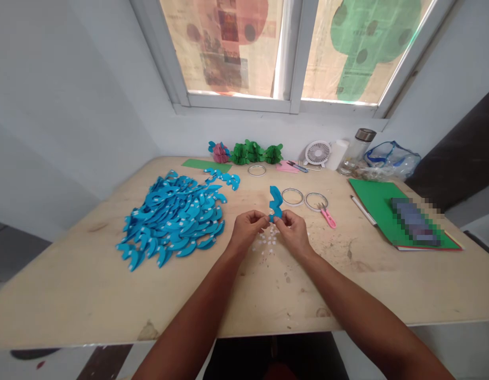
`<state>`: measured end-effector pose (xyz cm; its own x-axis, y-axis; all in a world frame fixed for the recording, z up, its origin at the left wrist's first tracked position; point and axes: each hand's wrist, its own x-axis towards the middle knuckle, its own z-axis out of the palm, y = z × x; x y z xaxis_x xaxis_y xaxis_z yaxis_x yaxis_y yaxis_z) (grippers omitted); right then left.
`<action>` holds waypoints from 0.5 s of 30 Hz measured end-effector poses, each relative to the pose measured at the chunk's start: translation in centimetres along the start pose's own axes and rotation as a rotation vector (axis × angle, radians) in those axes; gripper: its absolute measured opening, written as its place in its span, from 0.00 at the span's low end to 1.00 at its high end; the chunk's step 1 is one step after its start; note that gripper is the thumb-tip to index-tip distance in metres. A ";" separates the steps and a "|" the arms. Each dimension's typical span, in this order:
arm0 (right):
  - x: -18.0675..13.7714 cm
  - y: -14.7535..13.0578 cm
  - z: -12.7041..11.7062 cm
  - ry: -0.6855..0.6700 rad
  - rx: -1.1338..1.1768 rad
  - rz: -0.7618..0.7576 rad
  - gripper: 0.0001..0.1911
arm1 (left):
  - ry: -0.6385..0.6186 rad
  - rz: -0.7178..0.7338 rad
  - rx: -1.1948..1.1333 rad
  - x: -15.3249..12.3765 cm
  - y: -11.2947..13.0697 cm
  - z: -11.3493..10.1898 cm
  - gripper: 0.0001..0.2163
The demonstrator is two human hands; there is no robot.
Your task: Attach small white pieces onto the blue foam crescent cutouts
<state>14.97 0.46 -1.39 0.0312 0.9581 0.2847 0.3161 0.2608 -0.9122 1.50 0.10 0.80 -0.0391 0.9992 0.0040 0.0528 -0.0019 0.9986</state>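
A curved, scalloped blue paper cutout (pixel 275 196) stands upright over the table, its lower end pinched between the thumb and fingers of my right hand (pixel 295 232). My left hand (pixel 246 228) is closed in a pinch at the cutout's lower left edge; whatever lies between its fingertips is too small to make out. Small white bits (pixel 271 241) like tape backing are scattered on the table below my fingers. To the left spreads a large heap of similar blue paper cutouts (pixel 177 216), many with white tape squares. A few more blue cutouts (pixel 224 178) lie behind the heap.
Tape rolls (pixel 292 197) and pink thread snips (pixel 327 215) lie right of my hands. Behind stand green paper figures (pixel 252 152), a pink one (pixel 220 153), a small fan (pixel 318 153) and a bottle (pixel 361 145). Green sheets (pixel 375 195) and a blurred object (pixel 414 221) lie right.
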 end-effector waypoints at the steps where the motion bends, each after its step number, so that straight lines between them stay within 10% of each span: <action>1: 0.0 0.0 0.0 -0.005 -0.001 0.004 0.14 | 0.005 0.000 0.000 0.0 0.0 0.0 0.08; 15: -0.2 -0.3 0.1 -0.020 -0.020 -0.006 0.12 | 0.081 0.001 0.038 -0.1 0.0 0.4 0.04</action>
<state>14.73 0.22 -1.18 0.0103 0.9589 0.2837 0.3352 0.2640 -0.9044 1.95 -0.03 0.78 -0.1190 0.9928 0.0110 0.0903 -0.0002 0.9959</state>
